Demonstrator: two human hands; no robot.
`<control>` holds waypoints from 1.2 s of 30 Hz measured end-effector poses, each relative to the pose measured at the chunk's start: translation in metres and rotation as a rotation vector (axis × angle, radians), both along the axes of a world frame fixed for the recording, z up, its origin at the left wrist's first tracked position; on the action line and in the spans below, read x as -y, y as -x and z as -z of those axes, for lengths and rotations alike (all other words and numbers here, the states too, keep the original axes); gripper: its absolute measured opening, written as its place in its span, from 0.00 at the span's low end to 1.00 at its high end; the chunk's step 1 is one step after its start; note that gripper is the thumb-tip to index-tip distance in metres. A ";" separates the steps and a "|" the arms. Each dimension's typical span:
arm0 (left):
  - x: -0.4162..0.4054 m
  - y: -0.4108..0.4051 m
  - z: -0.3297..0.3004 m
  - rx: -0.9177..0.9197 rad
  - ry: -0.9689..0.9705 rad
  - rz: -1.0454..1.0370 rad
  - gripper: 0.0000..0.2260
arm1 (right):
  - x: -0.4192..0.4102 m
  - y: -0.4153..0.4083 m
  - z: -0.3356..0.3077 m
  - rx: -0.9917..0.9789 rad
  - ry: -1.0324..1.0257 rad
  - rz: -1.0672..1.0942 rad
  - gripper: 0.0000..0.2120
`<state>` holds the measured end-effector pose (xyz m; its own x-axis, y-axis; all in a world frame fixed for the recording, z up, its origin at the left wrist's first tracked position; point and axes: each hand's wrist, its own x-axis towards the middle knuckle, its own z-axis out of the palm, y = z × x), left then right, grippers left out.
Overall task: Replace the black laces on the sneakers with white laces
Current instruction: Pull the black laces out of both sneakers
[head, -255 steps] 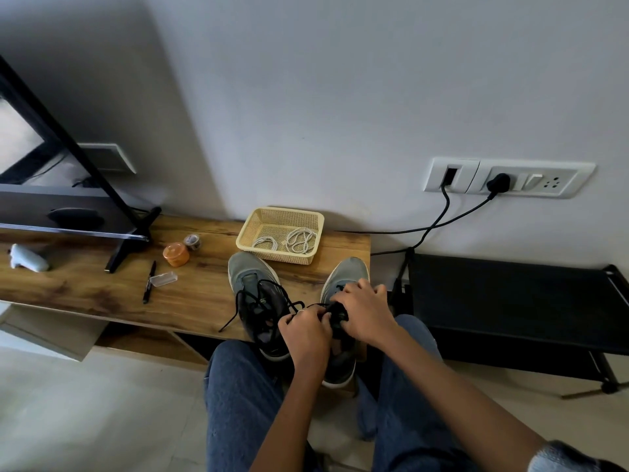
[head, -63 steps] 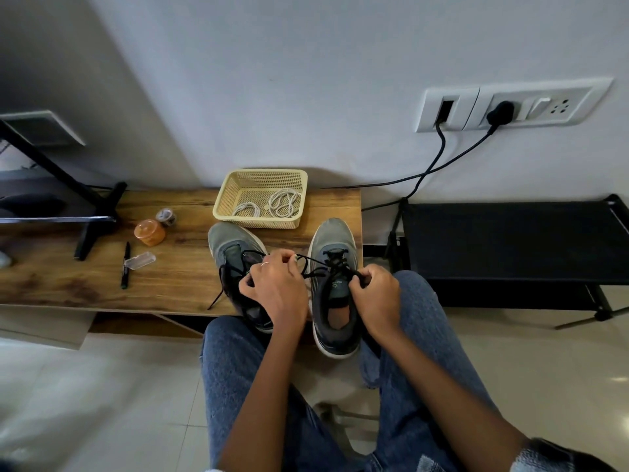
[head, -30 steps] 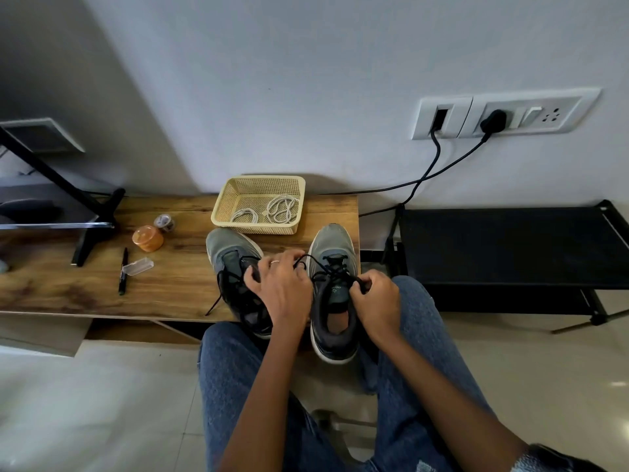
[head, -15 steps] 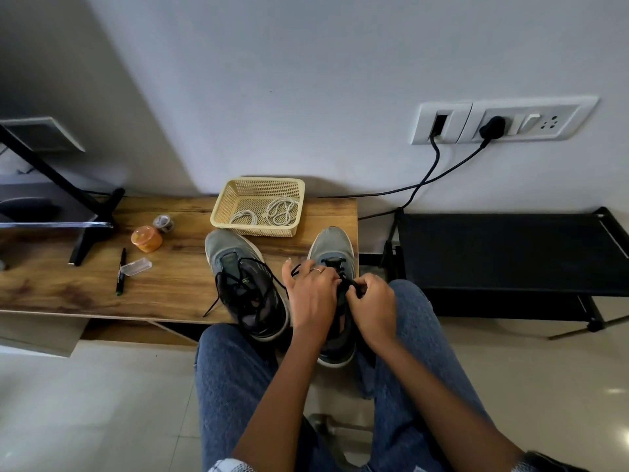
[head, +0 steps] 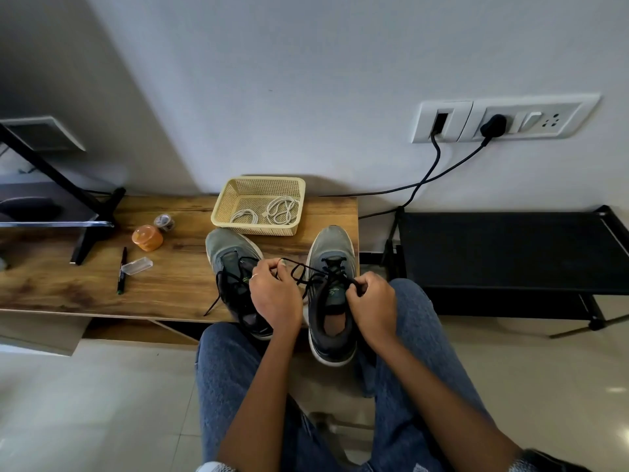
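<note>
I'm seeing both hands, left (head: 276,298) and right (head: 372,306), pinching the black lace (head: 308,271) over the right sneaker (head: 332,248), just before the basket (head: 224,207).

2 sneakers (head: 332,267), 1 basket (head: 223,207), 2 white laces (head: 280,209), 1 pen (head: 122,274), 2 small jars (head: 147,237).

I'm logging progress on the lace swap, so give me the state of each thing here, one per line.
Right sneaker: black lace partly pulled out, still threaded.
Left sneaker: black lace loose, one end trailing on the table.
Left hand: pinching the lace.
Right hand: gripping the lace.
White laces: coiled in the basket, unused.
Plug: in the socket.
</note>
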<state>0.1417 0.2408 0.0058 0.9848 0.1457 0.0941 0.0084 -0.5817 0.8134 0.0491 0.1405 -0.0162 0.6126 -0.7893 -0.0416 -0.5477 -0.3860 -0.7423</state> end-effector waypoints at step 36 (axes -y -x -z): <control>-0.007 -0.013 -0.012 -0.093 -0.137 0.318 0.18 | 0.000 0.002 0.004 0.037 0.023 0.018 0.05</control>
<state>0.1549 0.2481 0.0174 0.9842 -0.1769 -0.0010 -0.1197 -0.6705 0.7321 0.0467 0.1406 -0.0199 0.5993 -0.8006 -0.0005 -0.5269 -0.3940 -0.7531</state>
